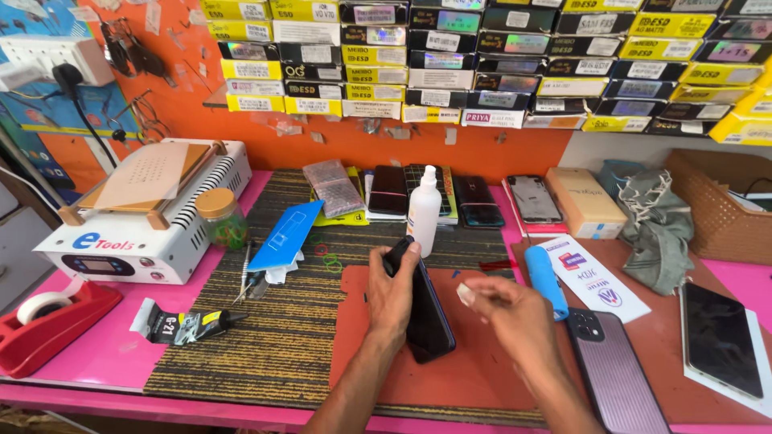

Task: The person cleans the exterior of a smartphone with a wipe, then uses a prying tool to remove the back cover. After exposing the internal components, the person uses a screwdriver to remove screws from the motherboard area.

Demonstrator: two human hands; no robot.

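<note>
- A black phone [425, 309] is held tilted on one long edge over the orange-brown mat [378, 362], near the front centre of the bench; its lower end seems to rest on the mat.
- The left hand [392, 299] is wrapped round the phone's left side, thumb laid along the upper edge, fingers closed on the body.
- A small white scrap [466, 294], prob. a wipe or pad, is pinched betw. thumb and fingertips of the right hand [515, 315], just right of the phone, not touching it.
- Judged: the phone's surface is being cleaned or prepped. To do it well, the phone should be kept steady w/ its low end braced on the mat, and the pad drawn in light, one-way strokes so dirt isn't smeared back.
- A white spray bottle [424, 210] stands upright just behind the phone; easily knocked by the left hand.
- A blue tube-like item [546, 281] lies right of the right hand, next to a printed paper sheet [591, 277].
- A ribbed phone case [615, 366] lies at front right; another phone [721, 337] lies face up further right.
- To the left: a blue card [285, 235], a glue tube [181, 325], a glass jar [219, 217], a white heating machine [141, 213] and a red tape dispenser [48, 321].
- Several phones lie in a row along the back of the striped mat [265, 337].
</note>
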